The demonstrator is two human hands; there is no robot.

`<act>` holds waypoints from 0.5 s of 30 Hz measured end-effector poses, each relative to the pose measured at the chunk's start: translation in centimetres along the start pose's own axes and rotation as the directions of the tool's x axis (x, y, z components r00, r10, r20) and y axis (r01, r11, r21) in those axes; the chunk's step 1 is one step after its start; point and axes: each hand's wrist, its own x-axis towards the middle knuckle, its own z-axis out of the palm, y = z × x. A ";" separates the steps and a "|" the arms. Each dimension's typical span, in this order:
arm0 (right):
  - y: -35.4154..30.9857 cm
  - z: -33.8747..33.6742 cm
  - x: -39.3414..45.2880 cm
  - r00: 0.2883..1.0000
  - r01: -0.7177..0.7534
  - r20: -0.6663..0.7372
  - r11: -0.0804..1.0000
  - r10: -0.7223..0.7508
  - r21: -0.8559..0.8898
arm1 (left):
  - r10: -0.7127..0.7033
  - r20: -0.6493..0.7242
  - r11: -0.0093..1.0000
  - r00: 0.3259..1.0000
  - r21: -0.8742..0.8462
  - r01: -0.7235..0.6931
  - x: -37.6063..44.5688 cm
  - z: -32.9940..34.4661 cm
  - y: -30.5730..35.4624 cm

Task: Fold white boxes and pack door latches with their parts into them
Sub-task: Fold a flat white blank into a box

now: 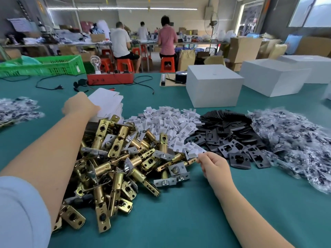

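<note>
A heap of brass door latches (114, 158) lies on the green table (179, 212) before me. Behind it stands a stack of flat white box blanks (109, 102). My left hand (78, 106) reaches over the latches and grips the top blank at its near left edge. To the right lie a pile of white plastic inserts (172, 122), black strike plates (229, 138) and bagged screws (293, 145). My right hand (213, 163) hovers at the near edge of the inserts, fingers curled, pinching a white insert (201, 152).
Big white cartons (213, 85) (274, 77) stand at the back right. A red tester box with a bulb (111, 77), loose cables and a green crate (46, 65) sit at the back left. More bagged parts (16, 110) lie far left. People sit working at distant benches.
</note>
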 end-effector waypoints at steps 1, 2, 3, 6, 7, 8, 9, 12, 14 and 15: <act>-0.1 0.0 0.0 1.000 -0.001 -0.001 1.000 0.001 -0.003 | 0.001 -0.031 1.000 1.000 0.015 -0.001 -0.1 0.0 0.1; -0.2 0.1 -0.1 1.000 0.000 -0.002 1.000 0.000 -0.010 | 0.012 -0.068 1.000 0.998 0.019 -0.010 -0.2 0.0 0.2; -0.3 0.1 -0.1 1.000 0.004 -0.002 1.000 -0.004 -0.018 | 0.030 -0.106 1.000 0.994 0.006 -0.029 -0.2 0.0 0.2; -0.5 0.1 -0.3 1.000 0.016 0.000 0.999 -0.016 -0.039 | 0.056 -0.109 0.998 0.992 -0.017 -0.058 -0.3 0.1 0.6; -0.5 0.1 -0.3 1.000 0.014 -0.002 0.999 -0.015 -0.044 | 0.028 -0.066 1.000 0.997 -0.007 -0.029 -0.2 0.2 0.7; -0.6 0.1 -0.4 1.000 0.012 -0.005 0.999 -0.013 -0.046 | -0.006 -0.016 1.000 1.000 -0.009 0.006 -0.1 0.3 0.7; -0.6 0.1 -0.4 1.000 0.010 -0.007 0.999 -0.010 -0.045 | -0.029 0.029 0.999 0.999 -0.021 0.029 0.0 0.3 0.7; -0.7 0.1 -0.5 1.000 0.005 -0.013 0.999 -0.006 -0.041 | -0.040 0.039 0.998 0.998 -0.036 0.042 0.3 0.1 0.4; -0.7 0.1 -0.5 1.000 0.011 -0.017 0.999 -0.012 -0.050 | -0.049 -0.015 0.999 0.999 -0.018 0.048 0.2 -0.1 0.4; -0.7 0.2 -0.5 1.000 0.014 -0.016 0.998 -0.015 -0.057 | -0.039 -0.056 0.999 0.998 -0.030 0.037 0.2 -0.1 0.4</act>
